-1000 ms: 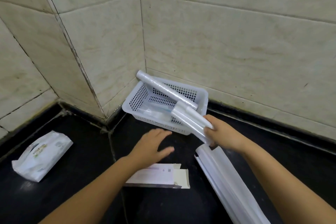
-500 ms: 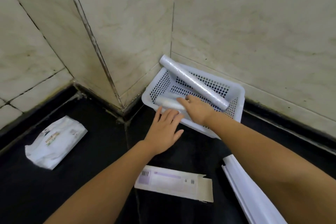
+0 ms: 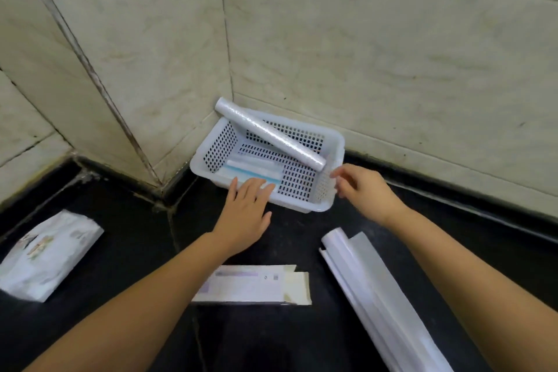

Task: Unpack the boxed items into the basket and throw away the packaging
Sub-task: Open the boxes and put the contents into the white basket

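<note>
A white perforated basket point(image 3: 324, 190) sits in the wall corner on the black floor. A long clear-wrapped roll point(image 3: 268, 133) lies slanted across its rim. A shorter white roll point(image 3: 252, 166) and a blue-edged packet point(image 3: 256, 177) lie on the basket's bottom. My left hand point(image 3: 244, 214) rests open, fingertips on the basket's near rim. My right hand point(image 3: 359, 187) hovers open beside the basket's right end, holding nothing. An opened flat white box point(image 3: 256, 284) lies under my left forearm. A long opened white box point(image 3: 371, 290) lies under my right forearm.
A white soft pack point(image 3: 45, 254) lies on the floor at the left. Tiled walls close in behind and to the left of the basket. Black floor extends to the right of the basket.
My right hand carried the shorter roll into the basket, let it go and drew back to the basket's right end. My left hand reached the near rim.
</note>
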Action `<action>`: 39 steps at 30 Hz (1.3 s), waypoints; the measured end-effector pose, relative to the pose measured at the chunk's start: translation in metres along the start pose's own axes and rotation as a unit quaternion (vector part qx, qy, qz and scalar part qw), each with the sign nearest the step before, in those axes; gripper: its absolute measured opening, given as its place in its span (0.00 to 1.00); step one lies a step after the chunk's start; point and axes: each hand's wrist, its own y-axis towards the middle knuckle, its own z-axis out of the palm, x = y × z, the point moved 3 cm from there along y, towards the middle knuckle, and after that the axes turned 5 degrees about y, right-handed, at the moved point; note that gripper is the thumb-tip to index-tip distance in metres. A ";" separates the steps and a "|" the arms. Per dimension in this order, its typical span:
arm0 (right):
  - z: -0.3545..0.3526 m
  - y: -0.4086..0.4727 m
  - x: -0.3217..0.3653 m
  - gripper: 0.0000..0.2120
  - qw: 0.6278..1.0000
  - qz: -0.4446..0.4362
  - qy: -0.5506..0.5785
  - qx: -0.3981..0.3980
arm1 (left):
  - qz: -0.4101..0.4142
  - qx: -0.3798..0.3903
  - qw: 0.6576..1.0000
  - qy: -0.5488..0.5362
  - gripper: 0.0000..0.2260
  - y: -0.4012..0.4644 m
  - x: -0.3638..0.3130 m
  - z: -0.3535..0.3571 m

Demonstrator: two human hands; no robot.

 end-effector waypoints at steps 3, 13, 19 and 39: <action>0.003 -0.067 -0.035 0.07 0.997 0.069 -0.019 0.022 | 0.157 -0.082 0.981 -0.080 0.19 -0.014 -0.073 -0.005; 0.058 -0.168 -0.097 0.34 0.958 0.238 -0.059 0.150 | 0.298 0.189 0.935 0.031 0.13 -0.036 -0.165 0.040; 0.011 -0.156 -0.121 0.29 0.960 0.278 -0.017 0.037 | 0.330 0.234 0.912 0.058 0.12 -0.050 -0.160 0.038; 0.052 0.130 0.090 0.30 0.989 -0.085 -0.116 0.038 | 0.014 0.016 0.999 -0.038 0.16 0.028 0.039 0.011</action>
